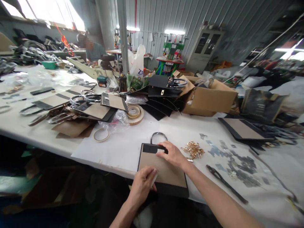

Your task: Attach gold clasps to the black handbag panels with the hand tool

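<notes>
Maybe the white patch (160,151) could go crooked if the half-open right hand (174,154) touching it slips. The left hand (142,181) pinches a pale bit (154,174).

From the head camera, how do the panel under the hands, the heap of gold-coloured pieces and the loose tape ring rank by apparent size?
1. Panel
2. Heap of gold-coloured pieces
3. Loose tape ring
</notes>
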A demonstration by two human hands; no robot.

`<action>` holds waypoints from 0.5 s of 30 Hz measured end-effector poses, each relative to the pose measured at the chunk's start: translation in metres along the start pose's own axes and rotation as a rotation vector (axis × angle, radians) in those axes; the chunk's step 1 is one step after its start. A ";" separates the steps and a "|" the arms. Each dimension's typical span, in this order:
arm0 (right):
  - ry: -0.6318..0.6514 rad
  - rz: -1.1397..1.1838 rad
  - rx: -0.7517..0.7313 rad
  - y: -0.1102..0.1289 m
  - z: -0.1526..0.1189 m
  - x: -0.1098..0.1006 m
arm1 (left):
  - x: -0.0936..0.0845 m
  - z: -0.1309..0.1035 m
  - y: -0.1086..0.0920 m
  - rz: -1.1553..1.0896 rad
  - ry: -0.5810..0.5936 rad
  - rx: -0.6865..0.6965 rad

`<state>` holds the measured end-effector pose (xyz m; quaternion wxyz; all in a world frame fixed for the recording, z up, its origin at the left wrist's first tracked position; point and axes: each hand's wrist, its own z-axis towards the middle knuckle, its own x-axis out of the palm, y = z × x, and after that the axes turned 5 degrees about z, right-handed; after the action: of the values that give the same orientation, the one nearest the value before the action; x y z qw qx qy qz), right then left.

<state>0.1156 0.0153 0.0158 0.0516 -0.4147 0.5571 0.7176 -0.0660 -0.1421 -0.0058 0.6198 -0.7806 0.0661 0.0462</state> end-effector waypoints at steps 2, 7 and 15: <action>-0.057 0.024 -0.045 0.002 -0.002 0.002 | -0.008 -0.004 0.003 -0.061 -0.079 -0.018; -0.341 0.111 -0.088 0.010 -0.036 0.008 | -0.052 -0.026 0.009 -0.173 -0.273 -0.024; -0.380 0.196 -0.009 -0.006 -0.100 0.053 | -0.112 -0.043 0.032 -0.026 -0.500 -0.009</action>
<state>0.1379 -0.0871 -0.0262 0.0839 -0.2161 0.5720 0.7868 -0.1820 -0.1862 -0.0100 0.6138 -0.7486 -0.0994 0.2301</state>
